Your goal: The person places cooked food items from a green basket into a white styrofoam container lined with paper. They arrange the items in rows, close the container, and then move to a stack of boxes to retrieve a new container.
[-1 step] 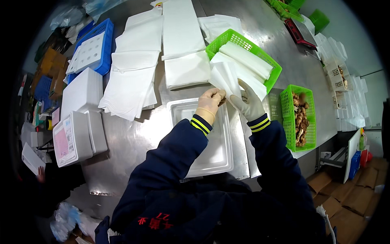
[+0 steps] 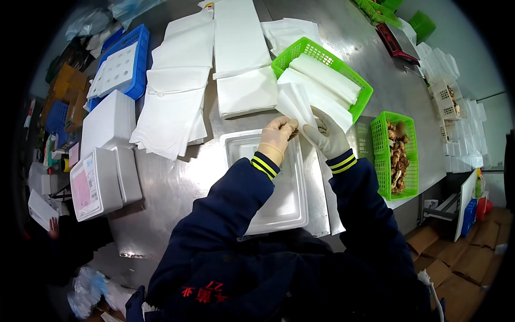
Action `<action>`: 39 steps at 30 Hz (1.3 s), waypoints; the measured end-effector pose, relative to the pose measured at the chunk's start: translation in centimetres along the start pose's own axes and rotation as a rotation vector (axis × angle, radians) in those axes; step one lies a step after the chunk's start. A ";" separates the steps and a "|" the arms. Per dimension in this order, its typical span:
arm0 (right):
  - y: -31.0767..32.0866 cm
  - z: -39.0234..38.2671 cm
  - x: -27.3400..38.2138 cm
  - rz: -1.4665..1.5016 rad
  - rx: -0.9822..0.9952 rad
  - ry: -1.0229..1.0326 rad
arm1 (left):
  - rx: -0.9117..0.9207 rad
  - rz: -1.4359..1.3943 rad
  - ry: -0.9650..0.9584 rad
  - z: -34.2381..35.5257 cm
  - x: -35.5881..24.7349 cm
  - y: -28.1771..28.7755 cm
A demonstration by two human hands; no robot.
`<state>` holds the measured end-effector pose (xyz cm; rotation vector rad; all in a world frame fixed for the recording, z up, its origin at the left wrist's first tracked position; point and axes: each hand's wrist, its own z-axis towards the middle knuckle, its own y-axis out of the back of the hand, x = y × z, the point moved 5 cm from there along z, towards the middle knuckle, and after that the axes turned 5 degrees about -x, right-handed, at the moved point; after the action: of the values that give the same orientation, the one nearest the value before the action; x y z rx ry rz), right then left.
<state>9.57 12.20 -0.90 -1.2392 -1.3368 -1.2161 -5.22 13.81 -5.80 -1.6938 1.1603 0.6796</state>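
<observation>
A folded white paper sheet [image 2: 296, 102] is held up in front of me, over the near side of a green basket. My left hand [image 2: 276, 138], in a cream glove, pinches its lower corner. On the other side, my right hand [image 2: 328, 136], in a pale grey glove, has its thumb in front and its fingers curled at the sheet's edge. More rolled white paper [image 2: 324, 80] lies in the green basket [image 2: 365, 97]. Below my hands sits a white foam box [image 2: 279, 201], with bare white inside where it shows; my left forearm covers part of it.
Stacks of white sheets [image 2: 179, 80] lie at the back left. White foam boxes [image 2: 88, 185] and a blue crate [image 2: 140, 64] stand left. Two green baskets [image 2: 397, 155] with brown mushrooms are at right, a red scale [image 2: 397, 45] beyond. Another person's hand [image 2: 53, 225] shows far left.
The fingers of my right hand have drawn in slightly toward the paper sheet. My left hand has stayed in place.
</observation>
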 end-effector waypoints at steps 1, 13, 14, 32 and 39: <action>-0.2 0.2 -0.3 0.105 0.004 -0.011 | 0.023 0.005 0.002 0.1 0.2 -0.1; -1.1 0.4 -0.2 -0.322 -0.078 0.135 | 0.037 -0.063 -0.104 0.4 -0.5 -0.8; -1.1 0.3 -0.1 -0.323 -0.089 0.126 | 0.010 -0.057 -0.076 0.5 -0.4 -0.4; 11.7 9.2 10.1 -0.348 -0.751 0.534 | -0.173 -0.003 0.081 0.3 0.5 2.4; 9.0 13.6 7.7 -1.014 -0.465 0.858 | -0.169 -0.096 0.101 -0.6 0.5 3.3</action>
<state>17.91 26.56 6.14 -0.0928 -0.9987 -2.4932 -8.04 12.66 -7.24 -1.9327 1.1086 0.6532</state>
